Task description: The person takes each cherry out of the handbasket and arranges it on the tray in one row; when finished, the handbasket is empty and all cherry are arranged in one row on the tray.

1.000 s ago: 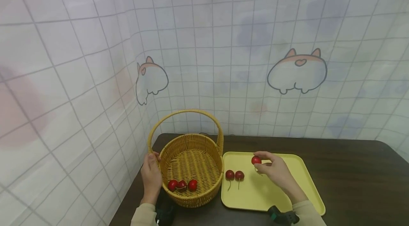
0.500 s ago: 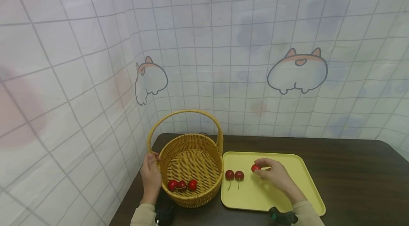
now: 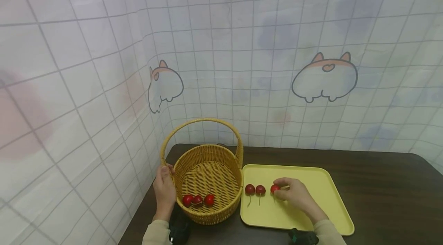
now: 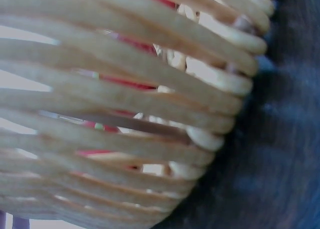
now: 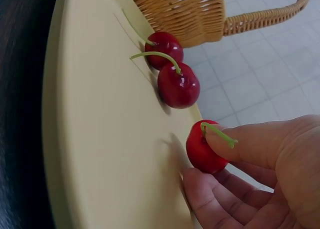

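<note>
Between thumb and fingers my right hand (image 3: 297,196) pinches a bright red cherry (image 5: 198,151) with a short green stem, close over the yellow tray (image 3: 266,215). To its left on the tray sit two darker cherries, one (image 5: 178,91) nearer and one (image 5: 165,50) farther, stems pointing toward me. My left hand (image 3: 164,191) grips the left side of the woven basket (image 3: 211,214), thumb at the rim near the foot of the handle (image 3: 204,120). Inside the basket, three red cherries, one of them at the right (image 3: 209,199), lie along the near side. The left wrist view shows mostly blurred wickerwork.
Basket and tray stand side by side on a dark wooden table (image 3: 387,191). A black object (image 3: 179,227) lies by the left sleeve. Behind and to the left hangs a white gridded cloth (image 3: 238,83) with cartoon animals.
My right hand has lowered the cherry toward the tray and moved it slightly left, nearer the two other cherries. The left hand stays on the basket.
</note>
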`<action>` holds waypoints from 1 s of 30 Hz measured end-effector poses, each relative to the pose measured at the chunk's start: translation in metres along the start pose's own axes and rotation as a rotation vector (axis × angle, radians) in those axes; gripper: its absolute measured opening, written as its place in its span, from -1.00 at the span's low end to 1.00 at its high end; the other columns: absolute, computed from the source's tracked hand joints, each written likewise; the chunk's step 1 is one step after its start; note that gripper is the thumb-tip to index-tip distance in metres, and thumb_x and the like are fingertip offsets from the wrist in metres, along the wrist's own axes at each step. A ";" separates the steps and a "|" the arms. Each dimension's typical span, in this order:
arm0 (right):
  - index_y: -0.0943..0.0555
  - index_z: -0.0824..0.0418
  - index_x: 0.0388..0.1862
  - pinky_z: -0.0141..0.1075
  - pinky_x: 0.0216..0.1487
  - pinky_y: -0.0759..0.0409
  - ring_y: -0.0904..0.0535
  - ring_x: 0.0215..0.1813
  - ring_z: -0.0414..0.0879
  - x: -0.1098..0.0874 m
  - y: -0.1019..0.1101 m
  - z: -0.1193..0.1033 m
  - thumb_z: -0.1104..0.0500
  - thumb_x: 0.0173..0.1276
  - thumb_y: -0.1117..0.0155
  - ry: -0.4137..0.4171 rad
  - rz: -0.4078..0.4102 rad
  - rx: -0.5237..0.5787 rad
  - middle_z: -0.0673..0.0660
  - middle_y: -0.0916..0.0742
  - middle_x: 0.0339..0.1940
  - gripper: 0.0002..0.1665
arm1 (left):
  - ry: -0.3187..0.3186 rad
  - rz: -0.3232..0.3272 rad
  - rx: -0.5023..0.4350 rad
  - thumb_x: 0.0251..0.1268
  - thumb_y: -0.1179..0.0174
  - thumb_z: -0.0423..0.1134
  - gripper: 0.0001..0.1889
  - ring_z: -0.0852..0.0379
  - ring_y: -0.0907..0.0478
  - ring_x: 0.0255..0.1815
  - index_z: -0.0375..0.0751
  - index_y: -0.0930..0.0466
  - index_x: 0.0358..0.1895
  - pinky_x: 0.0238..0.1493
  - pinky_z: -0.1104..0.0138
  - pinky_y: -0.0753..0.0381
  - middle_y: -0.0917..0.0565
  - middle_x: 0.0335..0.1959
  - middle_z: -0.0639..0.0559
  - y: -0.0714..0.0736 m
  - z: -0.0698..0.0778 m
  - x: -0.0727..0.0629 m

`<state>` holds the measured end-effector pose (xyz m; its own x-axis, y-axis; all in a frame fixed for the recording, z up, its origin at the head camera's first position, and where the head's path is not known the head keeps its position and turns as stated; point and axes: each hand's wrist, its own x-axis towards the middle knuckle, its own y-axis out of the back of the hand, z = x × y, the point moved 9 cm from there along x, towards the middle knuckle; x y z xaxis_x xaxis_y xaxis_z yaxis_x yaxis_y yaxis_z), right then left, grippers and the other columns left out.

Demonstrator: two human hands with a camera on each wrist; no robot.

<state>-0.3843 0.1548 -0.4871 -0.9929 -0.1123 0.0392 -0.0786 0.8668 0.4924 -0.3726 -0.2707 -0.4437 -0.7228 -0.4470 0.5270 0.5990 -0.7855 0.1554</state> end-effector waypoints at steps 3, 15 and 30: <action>-0.62 0.38 0.03 -0.18 -0.28 -0.61 -0.69 -0.18 -0.01 0.000 -0.002 0.001 0.30 0.21 -0.40 -0.001 0.001 -0.004 0.14 -0.72 -0.16 -0.61 | 0.002 0.000 0.001 0.65 0.31 -0.05 -0.56 0.11 -0.30 -0.42 -0.33 -0.48 -0.07 -0.33 0.32 -0.24 -0.54 -0.30 -0.12 -0.001 0.000 0.000; -0.62 0.36 0.04 -0.24 -0.33 -0.60 -0.67 -0.21 -0.03 0.001 -0.010 0.000 0.29 0.19 -0.42 0.055 -0.034 -0.022 0.19 -0.72 -0.11 -0.59 | -0.014 0.009 -0.010 0.65 0.31 -0.07 -0.56 0.10 -0.32 -0.41 -0.34 -0.49 -0.09 -0.32 0.34 -0.24 -0.55 -0.31 -0.14 0.000 -0.001 0.001; -0.64 0.33 0.05 -0.24 -0.35 -0.56 -0.65 -0.21 -0.05 0.002 -0.013 -0.002 0.29 0.13 -0.44 0.069 -0.036 -0.047 0.20 -0.73 -0.10 -0.55 | -0.005 0.005 -0.007 0.65 0.31 -0.07 -0.57 0.07 -0.34 -0.37 -0.33 -0.48 -0.08 -0.30 0.34 -0.25 -0.55 -0.30 -0.13 0.000 -0.002 0.001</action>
<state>-0.3846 0.1423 -0.4921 -0.9809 -0.1778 0.0795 -0.1085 0.8379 0.5350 -0.3742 -0.2719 -0.4453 -0.7178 -0.4490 0.5322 0.6005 -0.7861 0.1467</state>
